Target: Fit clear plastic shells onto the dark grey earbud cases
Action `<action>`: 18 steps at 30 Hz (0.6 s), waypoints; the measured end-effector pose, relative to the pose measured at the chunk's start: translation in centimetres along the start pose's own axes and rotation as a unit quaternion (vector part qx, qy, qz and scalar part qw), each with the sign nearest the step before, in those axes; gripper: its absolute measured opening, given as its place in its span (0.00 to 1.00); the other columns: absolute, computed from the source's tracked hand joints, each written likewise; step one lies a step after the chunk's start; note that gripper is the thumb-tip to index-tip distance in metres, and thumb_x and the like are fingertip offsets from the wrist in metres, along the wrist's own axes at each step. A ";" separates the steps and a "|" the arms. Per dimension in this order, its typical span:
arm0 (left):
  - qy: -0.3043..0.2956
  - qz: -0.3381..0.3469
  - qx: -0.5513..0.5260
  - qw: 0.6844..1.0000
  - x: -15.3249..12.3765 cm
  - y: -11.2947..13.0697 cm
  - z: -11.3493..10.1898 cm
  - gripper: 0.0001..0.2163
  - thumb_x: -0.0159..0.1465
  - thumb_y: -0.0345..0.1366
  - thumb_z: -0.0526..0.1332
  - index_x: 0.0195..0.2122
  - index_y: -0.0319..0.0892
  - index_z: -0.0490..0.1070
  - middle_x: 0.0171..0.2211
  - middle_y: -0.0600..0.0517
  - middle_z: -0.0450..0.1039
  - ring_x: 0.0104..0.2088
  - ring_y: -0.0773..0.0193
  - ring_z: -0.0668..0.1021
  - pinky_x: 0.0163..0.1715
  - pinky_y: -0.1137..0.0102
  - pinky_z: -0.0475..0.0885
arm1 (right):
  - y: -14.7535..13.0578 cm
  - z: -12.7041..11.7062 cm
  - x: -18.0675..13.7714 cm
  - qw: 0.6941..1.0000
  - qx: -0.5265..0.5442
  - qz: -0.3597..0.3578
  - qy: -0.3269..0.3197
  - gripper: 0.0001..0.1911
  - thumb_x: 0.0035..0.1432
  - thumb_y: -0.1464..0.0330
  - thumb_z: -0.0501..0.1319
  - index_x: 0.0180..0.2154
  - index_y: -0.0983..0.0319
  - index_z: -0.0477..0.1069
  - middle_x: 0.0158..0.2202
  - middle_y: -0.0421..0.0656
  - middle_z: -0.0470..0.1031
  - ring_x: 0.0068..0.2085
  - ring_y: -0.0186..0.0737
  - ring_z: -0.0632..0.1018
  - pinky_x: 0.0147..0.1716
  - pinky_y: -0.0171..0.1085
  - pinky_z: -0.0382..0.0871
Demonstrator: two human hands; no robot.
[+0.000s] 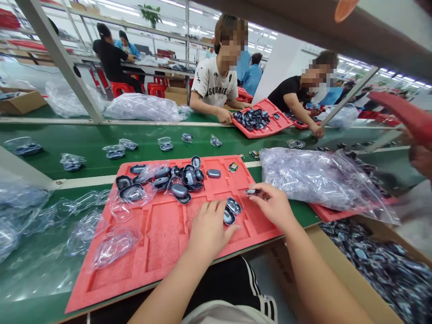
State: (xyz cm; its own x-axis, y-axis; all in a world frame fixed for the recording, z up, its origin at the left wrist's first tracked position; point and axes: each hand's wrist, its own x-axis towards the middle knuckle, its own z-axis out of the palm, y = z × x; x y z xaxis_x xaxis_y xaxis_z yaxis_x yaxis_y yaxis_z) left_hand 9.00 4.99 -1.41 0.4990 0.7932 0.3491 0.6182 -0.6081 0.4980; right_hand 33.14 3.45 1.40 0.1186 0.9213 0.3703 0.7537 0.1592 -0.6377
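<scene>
The right hand [274, 206] is pinching a small part [251, 191] above the red tray [162, 236]. The left hand [209, 229] is curving beside an open case [234, 206] lying on the tray; whether it is gripping, I cannot tell. Dark shells [180, 191] are lying heaped near the tray's far edge.

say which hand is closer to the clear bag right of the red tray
Right. The right hand is close to the near left edge of the clear bag; the left hand is farther left, over the red tray.
</scene>
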 end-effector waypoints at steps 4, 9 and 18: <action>-0.026 0.000 0.010 1.000 1.0 0.0 0.7 0.25 0.61 0.35 0.72 0.59 0.39 0.72 0.49 0.42 0.80 0.51 0.43 0.79 0.54 0.50 0.76 | 0.5 0.5 0.2 0.994 0.013 -0.061 -0.090 0.07 0.62 0.71 0.64 0.42 0.56 0.77 0.47 0.43 0.82 0.49 0.47 0.80 0.53 0.45 0.71; 0.021 -0.003 -0.034 0.999 -0.8 -2.3 -1.6 0.26 0.65 0.32 0.66 0.64 0.42 0.67 0.60 0.43 0.75 0.60 0.48 0.77 0.61 0.54 0.73 | 1.6 0.5 1.8 0.986 0.002 -0.111 -0.124 0.10 0.68 0.74 0.56 0.37 0.56 0.74 0.46 0.44 0.82 0.51 0.46 0.80 0.55 0.47 0.69; 0.010 -0.098 -0.108 0.989 -4.8 -4.9 -4.3 0.32 0.63 0.29 0.65 0.68 0.47 0.61 0.64 0.43 0.71 0.64 0.50 0.75 0.63 0.53 0.72 | -0.7 2.2 5.8 0.966 0.028 -0.191 -0.174 0.19 0.60 0.84 0.50 0.34 0.58 0.73 0.51 0.46 0.74 0.57 0.43 0.77 0.54 0.43 0.70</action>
State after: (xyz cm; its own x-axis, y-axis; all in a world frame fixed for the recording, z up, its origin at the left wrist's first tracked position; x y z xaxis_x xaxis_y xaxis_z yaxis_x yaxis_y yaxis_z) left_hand 0.99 4.33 -2.10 0.3682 0.8972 0.2439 0.5560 -0.4228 0.7156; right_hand 31.86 9.49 2.47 -0.3923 0.8534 0.3432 0.6620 0.5210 -0.5388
